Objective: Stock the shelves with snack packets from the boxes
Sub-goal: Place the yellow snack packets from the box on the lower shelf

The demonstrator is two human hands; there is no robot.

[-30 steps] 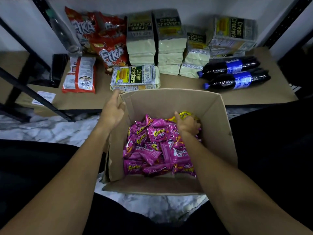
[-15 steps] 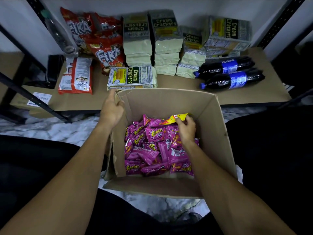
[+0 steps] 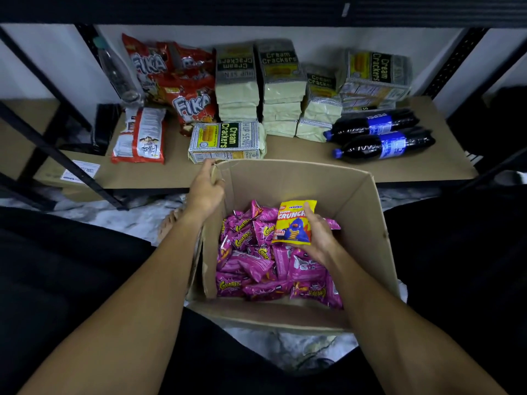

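Raised: one yellow packet, right hand | left hand holds one box

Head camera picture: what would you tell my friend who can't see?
The right hand holds a yellow snack packet over a cardboard box full of pink packets, while the left hand grips the box's rim. Behind, a shelf holds cracker packs.

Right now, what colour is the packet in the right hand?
The packet is mainly yellow; head view.

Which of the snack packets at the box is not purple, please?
The yellow Crunch packet gripped by the right hand; the other packets lying in the cardboard box are all purple.
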